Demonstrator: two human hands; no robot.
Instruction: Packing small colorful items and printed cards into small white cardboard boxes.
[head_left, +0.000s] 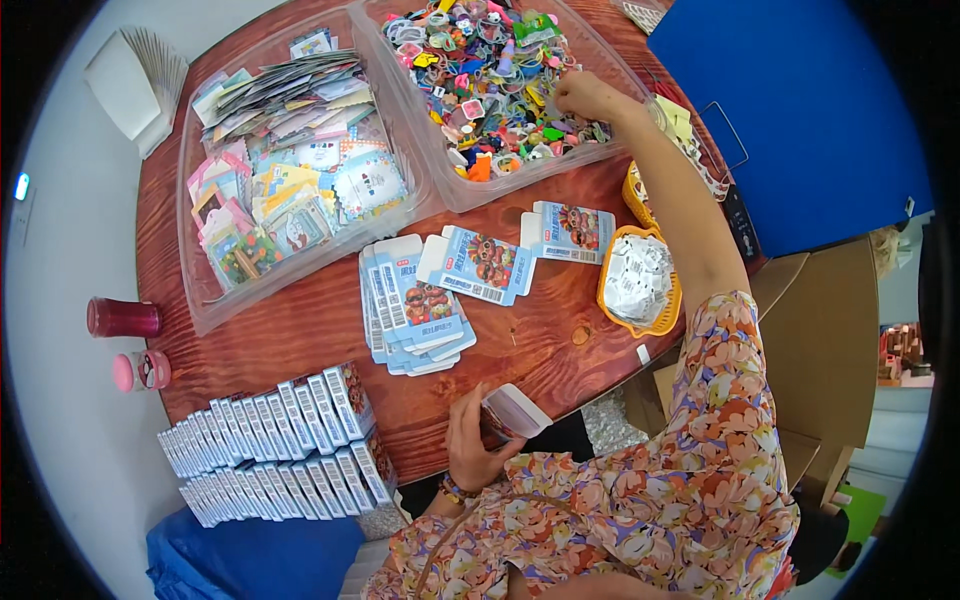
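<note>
The left hand (468, 440), at six o'clock, has its grip wrapped around a box (513, 411). The right hand (590, 97), at one o'clock, reaches among trinkets (475, 75); its grip's closure and contents cannot be determined.

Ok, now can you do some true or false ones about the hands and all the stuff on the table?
1. The right hand reaches into a clear plastic tray full of small, many-coloured trinkets. True.
2. The left hand holds a yellow basket. False: it holds an open white cardboard box.
3. A yellow plastic basket has shiny white-and-silver packets in it. True.
4. The rows of slim blue-and-white cardboard boxes stand at the table's right end. False: they stand on the left.
5. A pile of flat blue-and-white cardboard cartons lies on the reddish-brown wooden table. True.
</note>
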